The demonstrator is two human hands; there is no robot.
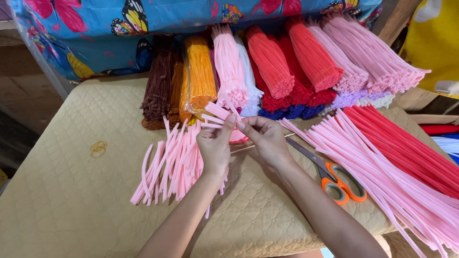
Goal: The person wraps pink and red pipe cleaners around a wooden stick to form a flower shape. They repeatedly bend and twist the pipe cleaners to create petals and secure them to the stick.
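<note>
Both hands meet at the middle of the table [71,191], over its quilted beige cover. The left hand [215,148] has its fingers [228,123] clamped on a small fan of short pink stems [216,114], the cut ends sticking out to the left and up so they stay lined in 1 bunch. The right hand [265,138] comes in from the right, fingertips [241,125] pinched together on that same bunch just beside the left thumb, looks like it is steadying or adding a piece. Under and left of the left wrist lies a loose pile of cut pink pieces [167,167], spread flat and close, likely so each one is an easy pick. To the right, near the right forearm, orange-handled scissors [334,179] lie on the cover, blades pointing up-left toward the hands, handy for the right hand. Further right, long pink stems [382,177] fan across the table and off its near edge, with long red stems [406,143] beside them. Along the far side, bundles stand in a row: brown [158,86], orange [200,71], pink [229,67], red [270,62], pale pink [368,57], sorted by colour against a blue butterfly cloth [95,33]. Far left on the cover sit a few rubber bands [98,149], well apart from both hands.
</note>
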